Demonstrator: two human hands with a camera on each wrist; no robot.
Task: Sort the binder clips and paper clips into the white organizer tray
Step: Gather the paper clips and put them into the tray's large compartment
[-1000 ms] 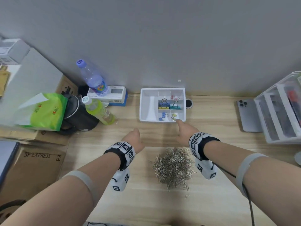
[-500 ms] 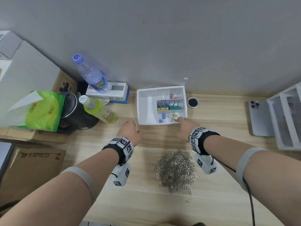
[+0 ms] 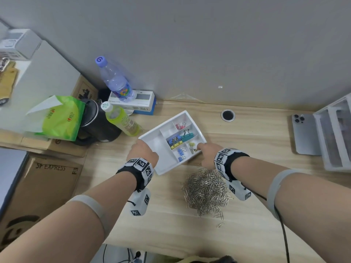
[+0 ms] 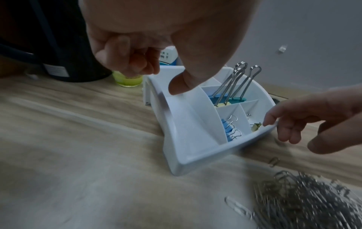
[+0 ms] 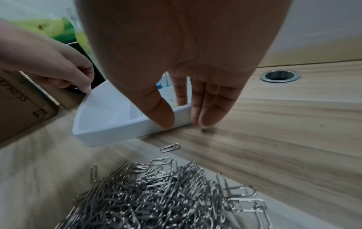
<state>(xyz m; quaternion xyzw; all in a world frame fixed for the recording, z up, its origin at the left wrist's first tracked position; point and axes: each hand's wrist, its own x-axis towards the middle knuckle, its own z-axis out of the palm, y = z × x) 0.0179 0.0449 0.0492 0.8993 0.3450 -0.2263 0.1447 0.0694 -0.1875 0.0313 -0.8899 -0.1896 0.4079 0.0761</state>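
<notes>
The white organizer tray [image 3: 157, 147] lies turned at an angle on the wooden desk, just beyond the silver paper clip pile [image 3: 206, 192]. Its small compartments hold large blue, yellow and teal binder clips [image 3: 178, 139], small blue ones [image 3: 180, 153], pink ones [image 3: 179, 126] and small yellow ones [image 3: 191, 146]. My left hand [image 3: 142, 151] pinches the tray's [image 4: 188, 128] left corner, thumb [image 4: 180, 83] inside and fingers curled outside. My right hand [image 5: 172, 108] grips the tray's [image 5: 101, 111] near right rim, index finger inside and thumb outside. The paper clip pile [image 5: 156, 193] lies under that wrist.
A black kettle [image 3: 95, 126], a green bag [image 3: 60, 118], a yellow-green bottle [image 3: 121, 120] and a purple bottle [image 3: 114, 78] crowd the left. A phone [image 3: 303, 133] and clear drawers [image 3: 334, 133] stand at the right. A cable hole [image 3: 228, 115] sits behind the tray.
Both hands reached the tray and took hold of its rim. The tray has swung from square to the wall to a diagonal and come nearer the paper clip pile.
</notes>
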